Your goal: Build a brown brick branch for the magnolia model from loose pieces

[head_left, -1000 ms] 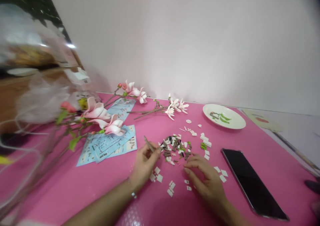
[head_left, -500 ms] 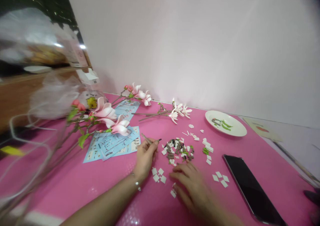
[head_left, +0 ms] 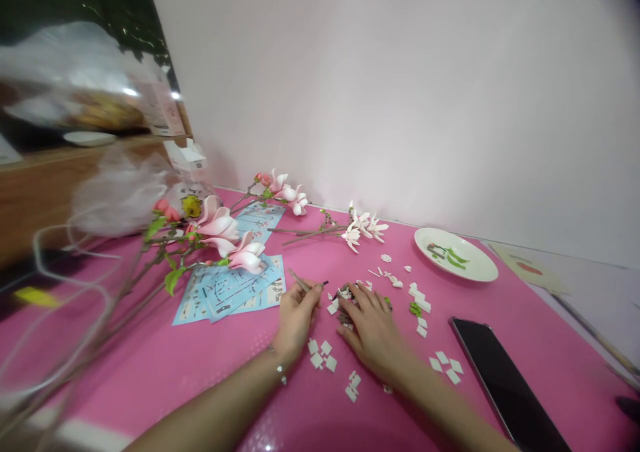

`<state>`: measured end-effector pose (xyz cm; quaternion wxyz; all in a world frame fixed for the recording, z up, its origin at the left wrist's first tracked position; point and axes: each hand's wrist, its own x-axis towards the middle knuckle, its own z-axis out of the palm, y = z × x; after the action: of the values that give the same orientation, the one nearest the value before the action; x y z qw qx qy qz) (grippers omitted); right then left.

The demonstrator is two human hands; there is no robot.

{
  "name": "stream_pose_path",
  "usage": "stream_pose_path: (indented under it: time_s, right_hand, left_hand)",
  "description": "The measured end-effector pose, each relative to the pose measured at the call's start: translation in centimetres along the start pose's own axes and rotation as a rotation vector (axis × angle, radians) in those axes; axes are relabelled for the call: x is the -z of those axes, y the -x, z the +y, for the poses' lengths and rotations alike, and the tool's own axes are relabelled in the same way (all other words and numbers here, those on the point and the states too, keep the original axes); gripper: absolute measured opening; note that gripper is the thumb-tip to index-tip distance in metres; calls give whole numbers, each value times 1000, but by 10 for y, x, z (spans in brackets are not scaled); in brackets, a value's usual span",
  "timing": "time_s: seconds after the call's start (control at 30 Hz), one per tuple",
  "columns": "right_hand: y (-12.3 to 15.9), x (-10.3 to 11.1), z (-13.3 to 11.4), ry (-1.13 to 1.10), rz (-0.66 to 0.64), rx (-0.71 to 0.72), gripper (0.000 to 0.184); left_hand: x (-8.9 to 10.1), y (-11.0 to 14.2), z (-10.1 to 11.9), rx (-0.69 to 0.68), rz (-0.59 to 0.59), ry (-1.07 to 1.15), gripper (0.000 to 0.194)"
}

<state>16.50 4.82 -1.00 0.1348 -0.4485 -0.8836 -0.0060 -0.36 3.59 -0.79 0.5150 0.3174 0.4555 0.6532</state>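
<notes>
My left hand (head_left: 296,317) is closed on a thin brown stem piece (head_left: 306,283) that sticks out up and to the left, with a dark tip by my fingertips. My right hand (head_left: 371,329) lies over a pile of small brown, white and green building pieces (head_left: 356,293) on the pink table mat (head_left: 150,365), fingers spread and reaching into the pile. Small white tiles lie scattered around both hands, a cluster (head_left: 321,355) below my left hand and another (head_left: 447,364) to the right.
Blue instruction sheets (head_left: 230,289) lie left of my hands under built pink flower branches (head_left: 220,235). More flower stems (head_left: 345,229) sit by the wall. A white plate (head_left: 456,255) holding green pieces stands at the right, a black phone (head_left: 505,389) near the front right. Plastic bags (head_left: 107,192) are at left.
My right hand has moved up and to the left from the tiles near the front, into the pile of pieces. My left hand keeps holding the stem. The view has shifted a little.
</notes>
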Motion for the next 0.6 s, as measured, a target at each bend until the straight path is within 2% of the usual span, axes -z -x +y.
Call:
stream_pose_path:
  time_s: [0.13,0.33,0.6]
  right_hand:
    - [0,3,7,-28,55,22,19]
    - [-8,4,16,-42,129,25,27]
    - [-12,4,21,-67,134,29,30]
  left_hand:
    - [0,0,0,11,5,-1,25]
    - [0,0,0,20,18,1,24]
    - [0,-1,-1,15,20,-6,23]
